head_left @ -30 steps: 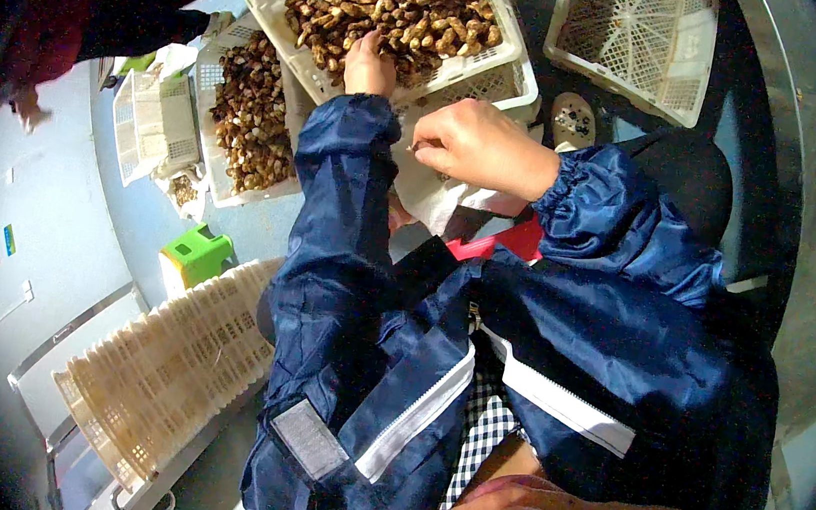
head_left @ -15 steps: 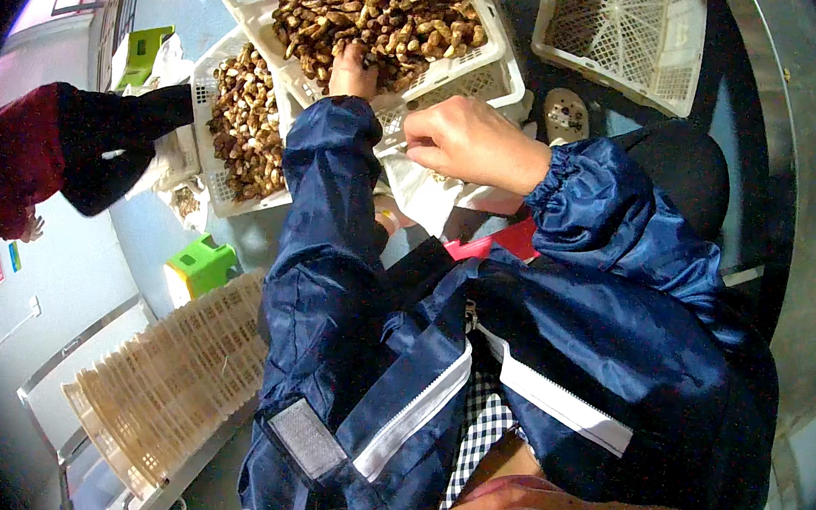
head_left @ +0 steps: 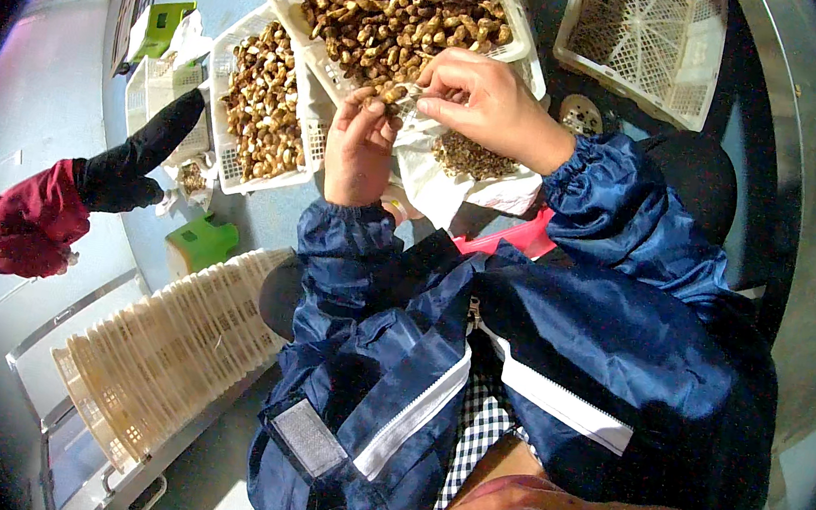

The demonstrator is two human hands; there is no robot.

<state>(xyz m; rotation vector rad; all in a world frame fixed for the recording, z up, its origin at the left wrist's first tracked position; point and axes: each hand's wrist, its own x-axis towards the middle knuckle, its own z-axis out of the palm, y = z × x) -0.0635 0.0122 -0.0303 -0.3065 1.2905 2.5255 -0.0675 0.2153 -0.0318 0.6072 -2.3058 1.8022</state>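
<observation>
My left hand (head_left: 360,157) is closed with its fingertips round a small brown mushroom (head_left: 393,95), held just off the near edge of a white plastic crate (head_left: 522,16). Brown mushrooms (head_left: 405,15) fill that crate. From the right, my right hand (head_left: 493,107) meets it in a pinch, thumb and forefinger right beside the held mushroom. What the right fingers grip is too small to make out. Below my hands, a white bag (head_left: 433,182) lies spread, with a heap of small brown trimmings (head_left: 475,156) on it.
Left of it stands a second crate of mushrooms (head_left: 266,108). Further left are a person in maroon (head_left: 38,218), a green stool (head_left: 200,243) and a tall stack of crates (head_left: 167,338). Another crate (head_left: 644,42) sits at upper right, near a clog (head_left: 581,114).
My left hand has come back from the mushroom pile with a mushroom, toward me. My right hand has moved up to meet it, uncovering the trimmings. The person at left has shifted.
</observation>
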